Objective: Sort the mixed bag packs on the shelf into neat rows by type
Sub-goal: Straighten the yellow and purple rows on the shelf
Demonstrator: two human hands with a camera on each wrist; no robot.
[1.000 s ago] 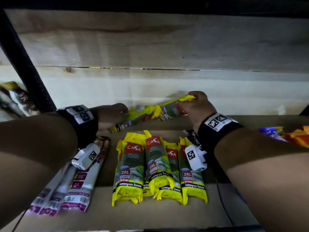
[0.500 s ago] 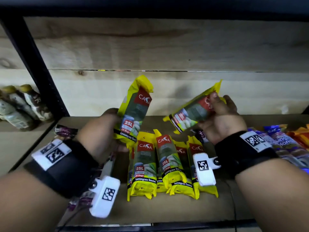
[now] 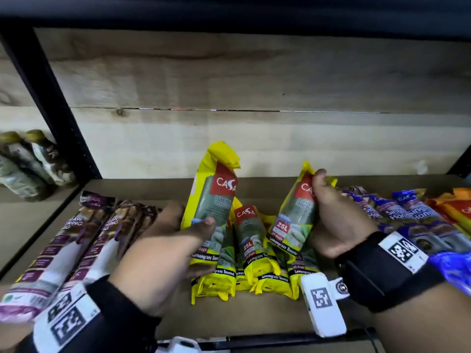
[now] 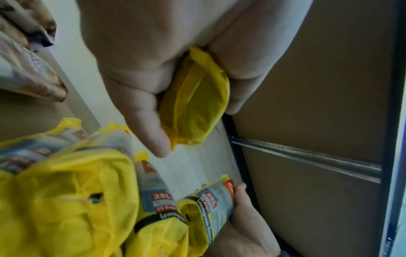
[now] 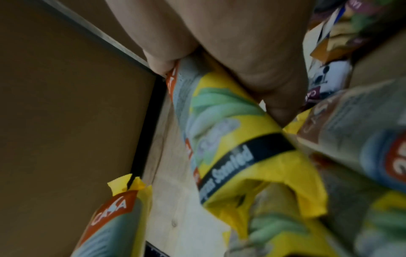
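Two yellow packs are still unplaced: left hand [image 3: 163,253] grips one [image 3: 212,200], right hand [image 3: 339,220] another [image 3: 293,220]. Yellow row [image 3: 251,266] lies formed at 6 o'clock; purple packs [image 3: 63,248] at 9, blue packs [image 3: 407,215] at 3 look grouped.

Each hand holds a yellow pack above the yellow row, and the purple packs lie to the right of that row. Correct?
Not quite. The head view shows the purple packs left of the yellow row. The left hand and right hand do each hold a yellow pack.
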